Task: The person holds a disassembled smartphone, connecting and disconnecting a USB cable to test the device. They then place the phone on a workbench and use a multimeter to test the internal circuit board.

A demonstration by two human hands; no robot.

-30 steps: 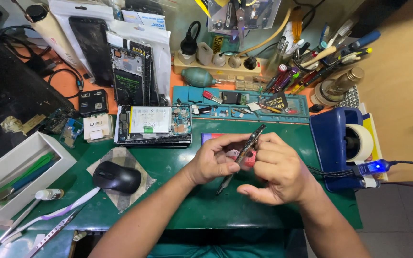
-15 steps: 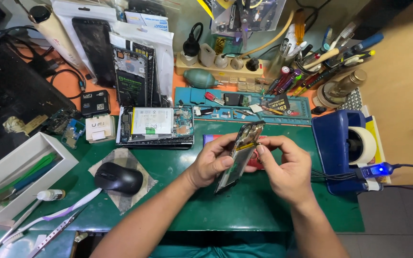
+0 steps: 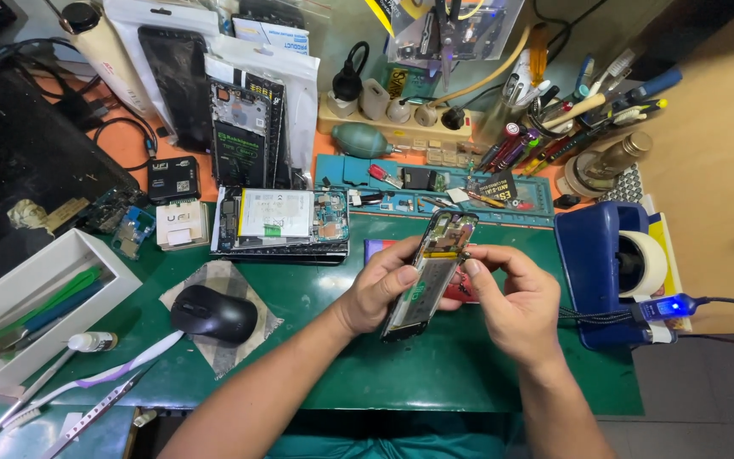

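Head view: both hands work on an opened phone held above the green desk mat.

The left hand (image 3: 384, 293) clamps the opened phone (image 3: 428, 274) by its edge; the right hand (image 3: 511, 302) pinches at its upper inner part, seemingly freeing a small component, which calls for a fine, steady grip. Left of the phone lies a black mouse (image 3: 214, 313); behind it, another dismantled phone (image 3: 286, 217); right, a blue tape dispenser (image 3: 609, 272).
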